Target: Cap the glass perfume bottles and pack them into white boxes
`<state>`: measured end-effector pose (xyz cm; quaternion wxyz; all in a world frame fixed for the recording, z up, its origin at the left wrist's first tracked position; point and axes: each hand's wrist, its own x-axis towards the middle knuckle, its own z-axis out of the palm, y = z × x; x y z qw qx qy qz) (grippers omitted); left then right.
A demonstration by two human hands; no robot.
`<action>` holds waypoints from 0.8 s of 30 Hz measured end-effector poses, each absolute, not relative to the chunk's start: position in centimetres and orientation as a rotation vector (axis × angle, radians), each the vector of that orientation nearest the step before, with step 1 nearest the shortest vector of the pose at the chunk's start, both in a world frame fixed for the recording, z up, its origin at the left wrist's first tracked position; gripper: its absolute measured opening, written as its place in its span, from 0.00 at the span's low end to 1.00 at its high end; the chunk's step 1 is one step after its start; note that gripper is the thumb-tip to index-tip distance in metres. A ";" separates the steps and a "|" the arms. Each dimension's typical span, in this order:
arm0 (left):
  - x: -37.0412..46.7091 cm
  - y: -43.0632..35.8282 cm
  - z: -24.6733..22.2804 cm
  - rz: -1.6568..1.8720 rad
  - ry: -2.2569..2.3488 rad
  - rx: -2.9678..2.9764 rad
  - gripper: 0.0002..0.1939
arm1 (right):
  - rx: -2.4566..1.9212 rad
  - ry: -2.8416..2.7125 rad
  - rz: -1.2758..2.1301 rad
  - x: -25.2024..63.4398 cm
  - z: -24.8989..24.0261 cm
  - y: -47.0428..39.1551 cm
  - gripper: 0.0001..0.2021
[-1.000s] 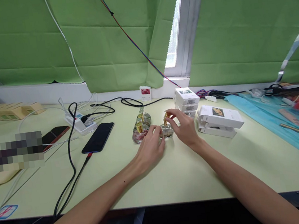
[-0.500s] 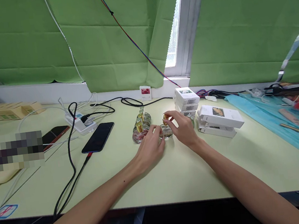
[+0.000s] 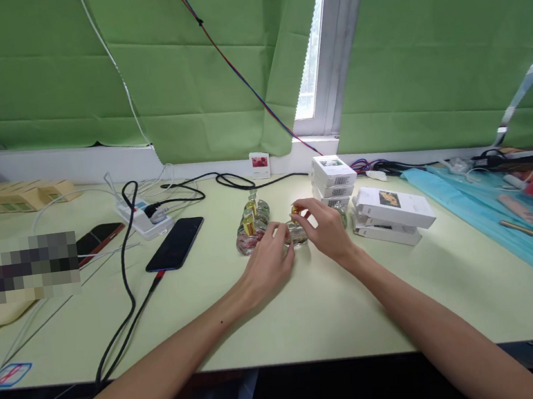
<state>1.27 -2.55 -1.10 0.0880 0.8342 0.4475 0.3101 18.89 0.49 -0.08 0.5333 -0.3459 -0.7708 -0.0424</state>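
Where green curtains (image 3: 202, 71) hang beside a window (image 3: 312, 77), a pale yellow-green table (image 3: 348, 312) stands below. Squat and clear, the glass bottle (image 3: 296, 233) sits on it between both hands, its gold cap (image 3: 297, 210) pinched by the right hand's (image 3: 323, 225) fingertips above; the left hand's (image 3: 273, 257) curled fingers steady its left side.

The gold cap (image 3: 295, 209) has been covered more by the right hand (image 3: 327, 226); beyond that hand, a greenish glass bottle (image 3: 344, 218) has been exposed.
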 end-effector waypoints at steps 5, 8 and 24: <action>1.3 -2.4 -1.2 0.929 1.330 2.481 0.04 | -0.844 -1.846 -0.088 18.9 -0.1 0.6 0.05; 1.3 -2.4 -1.2 0.928 1.333 2.489 0.04 | -0.841 -1.848 -0.076 18.9 -0.1 0.6 0.05; 1.3 -2.5 -1.0 0.879 1.352 2.468 0.04 | -0.872 -1.814 0.034 18.9 -0.1 0.7 0.06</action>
